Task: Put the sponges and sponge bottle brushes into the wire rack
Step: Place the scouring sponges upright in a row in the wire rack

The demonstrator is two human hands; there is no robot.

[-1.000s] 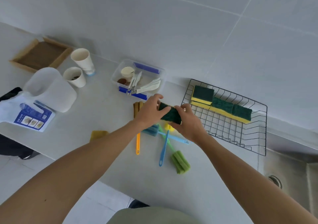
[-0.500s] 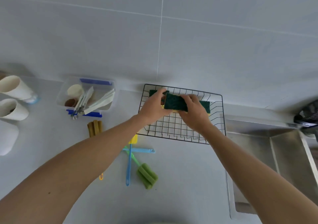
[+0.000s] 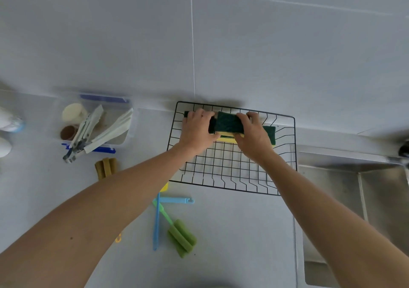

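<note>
1. head view: both hands hold one green-topped sponge (image 3: 229,122) over the back of the black wire rack (image 3: 232,186).
2. left hand (image 3: 195,132) grips its left end, right hand (image 3: 251,137) its right end, fingers curled over the top.
3. more sponges (image 3: 270,132) lie in the rack behind, yellow undersides showing.
4. on the counter (image 3: 243,232) in front of the rack lie a green bottle brush (image 3: 180,236) and a blue brush handle (image 3: 156,223).
</note>
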